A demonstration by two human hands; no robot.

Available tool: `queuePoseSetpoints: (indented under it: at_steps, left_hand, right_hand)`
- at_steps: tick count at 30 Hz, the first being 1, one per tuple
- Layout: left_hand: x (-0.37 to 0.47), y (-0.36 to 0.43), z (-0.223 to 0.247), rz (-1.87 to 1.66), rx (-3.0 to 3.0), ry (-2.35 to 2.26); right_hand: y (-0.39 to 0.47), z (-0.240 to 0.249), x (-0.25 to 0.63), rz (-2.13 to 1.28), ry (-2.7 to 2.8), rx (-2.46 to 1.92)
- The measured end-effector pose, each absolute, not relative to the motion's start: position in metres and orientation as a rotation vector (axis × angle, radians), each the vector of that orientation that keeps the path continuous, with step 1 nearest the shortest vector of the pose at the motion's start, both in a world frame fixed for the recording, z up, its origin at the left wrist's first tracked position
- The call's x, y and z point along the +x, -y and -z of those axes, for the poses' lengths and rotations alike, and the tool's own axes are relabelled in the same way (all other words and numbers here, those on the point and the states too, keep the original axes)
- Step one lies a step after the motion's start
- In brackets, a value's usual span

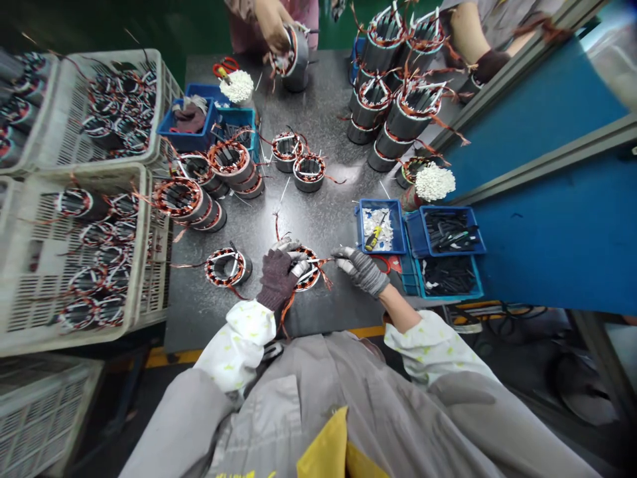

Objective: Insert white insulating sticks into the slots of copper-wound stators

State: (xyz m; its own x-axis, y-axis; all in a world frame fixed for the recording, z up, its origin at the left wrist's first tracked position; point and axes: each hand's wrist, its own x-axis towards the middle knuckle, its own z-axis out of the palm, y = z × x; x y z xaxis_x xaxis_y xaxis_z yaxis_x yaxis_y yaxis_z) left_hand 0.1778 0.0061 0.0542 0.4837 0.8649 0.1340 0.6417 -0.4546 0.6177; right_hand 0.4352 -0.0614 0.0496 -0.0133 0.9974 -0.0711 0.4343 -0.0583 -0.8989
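A motor stator (312, 279) with copper windings and white ties stands on the dark table before me. My left hand (279, 273), in a brown glove with pale fingertips, is closed on its left side, fingers over the rim. My right hand (362, 271), in a grey striped glove, is to the right of the stator. Its fingertips are pinched at the end of a reddish wire lead (326, 261) coming off the windings. Another stator (226, 267) sits left of my left hand, apart from it.
Blue bins with white pieces (381, 228) and black strips (450, 230) stand right. Stator stacks (418, 106) rise at back right, others (189, 202) at left. Slotted crates (142, 245) full of stators flank the table. A co-worker's hand (273, 30) handles a stator opposite.
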Motion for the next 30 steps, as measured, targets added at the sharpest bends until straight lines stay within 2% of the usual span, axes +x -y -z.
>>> queuePoseSetpoints:
  at_steps: [10,20,26,30]
  left_hand:
    - [0.175,-0.006,-0.056,-0.644,2.255,-1.174]
    - [0.177,-0.005,-0.052,-0.607,2.246,-1.228]
    - [0.175,-0.006,-0.055,-0.582,2.25,-1.206]
    - [0.174,-0.007,-0.056,-0.639,2.23,-1.14]
  right_hand:
    - [0.067,-0.036,0.428,-1.356,0.977,-1.608]
    - [0.062,-0.049,0.437,-0.923,1.756,-1.688]
    - [0.047,-0.047,0.422,-1.179,1.602,-1.534]
    - [0.057,-0.045,0.431,-1.145,1.401,-1.59]
